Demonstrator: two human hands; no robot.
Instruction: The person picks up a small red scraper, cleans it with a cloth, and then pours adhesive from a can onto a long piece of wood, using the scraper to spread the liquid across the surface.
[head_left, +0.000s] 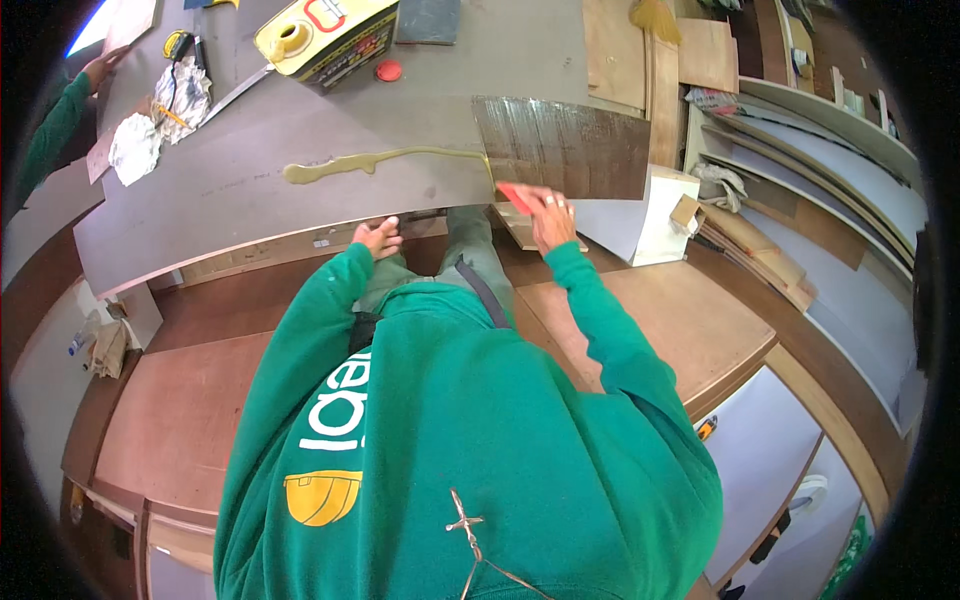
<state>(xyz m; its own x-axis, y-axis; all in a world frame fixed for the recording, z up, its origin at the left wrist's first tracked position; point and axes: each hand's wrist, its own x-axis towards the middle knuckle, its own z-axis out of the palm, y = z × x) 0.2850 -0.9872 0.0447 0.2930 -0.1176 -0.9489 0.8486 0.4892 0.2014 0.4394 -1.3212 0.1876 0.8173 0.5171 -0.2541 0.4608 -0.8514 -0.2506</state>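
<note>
My right hand [553, 218] grips a red flat spreader [515, 197] at the near edge of the grey board [240, 195]. By its blade, a trail of yellowish glue [360, 162] runs leftward across the board. Beyond and right of the hand, a dark brown area [565, 145] has a wet, streaky shine. My left hand [378, 238] is at the board's near edge, fingers slightly apart, holding nothing that I can see. Farther back stands a yellow and black metal can [335, 40] with an uncapped spout, and a red cap [389, 70] lies beside it.
Crumpled white paper [135, 148], a pencil [172, 116], a metal ruler [235, 96] and a yellow tape measure [178, 44] lie at the left. Another person's hand [100, 68] touches the far left edge. Sheet panels [830, 170] are stacked at right; brown panels [190, 410] lie behind me.
</note>
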